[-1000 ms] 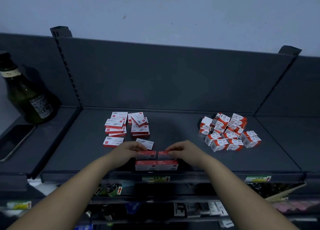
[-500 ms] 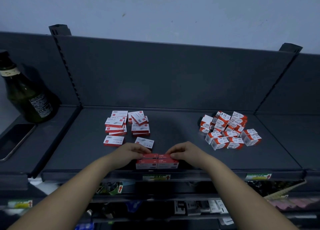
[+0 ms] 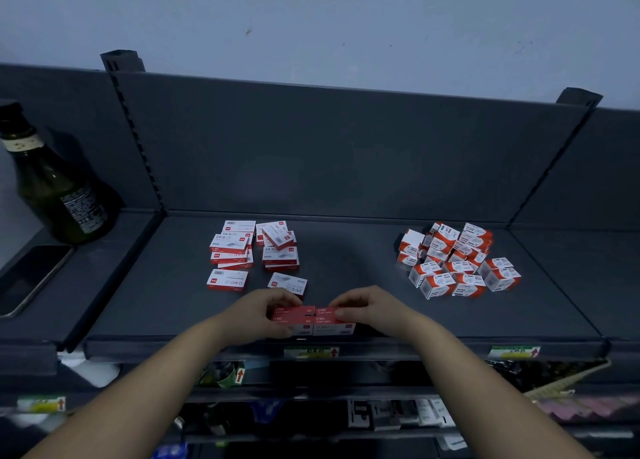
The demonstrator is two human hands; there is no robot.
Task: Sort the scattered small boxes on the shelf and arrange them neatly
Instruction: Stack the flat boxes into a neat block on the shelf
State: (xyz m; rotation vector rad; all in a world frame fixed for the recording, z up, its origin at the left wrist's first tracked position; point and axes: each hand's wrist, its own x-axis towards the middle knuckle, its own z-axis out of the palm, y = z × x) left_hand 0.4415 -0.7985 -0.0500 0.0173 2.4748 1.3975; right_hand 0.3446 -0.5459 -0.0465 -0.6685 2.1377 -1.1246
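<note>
**Both hands on a block of red boxes at the shelf's front edge**

The left hand [image 3: 263,311] and the right hand [image 3: 367,308] meet over a block of flat red cardboard boxes [image 3: 313,320] that sits at the front lip of the dark grey metal shelf [image 3: 346,268], about midway along it. The left hand's fingers curl round the block's left end and the right hand pinches its right end. Both hands cover the outer ends, so only the middle of the block shows: boxes side by side in stacked layers, the number of layers hard to tell.

Just behind the left hand lies one loose flat red-and-white box [image 3: 288,283], close to the knuckles. A second loose flat box [image 3: 227,280] lies further left. Behind these two stands an untidy pile of flat red-and-white cardboard boxes [image 3: 254,247], several of them skewed. Well apart on the right is a jumbled heap of squat red-and-white cardboard boxes [image 3: 457,261], tipped at all angles. Bare shelf lies between the pile and the heap.

A grey back panel [image 3: 346,154] closes the shelf at the rear. On the next section to the left stands a dark green glass bottle [image 3: 59,195], with a black slab-shaped phone [image 3: 31,275] lying flat in front of it. Yellow-green paper price labels [image 3: 311,352] sit on the shelf lip below the hands; the lower shelves hold blurred goods
</note>
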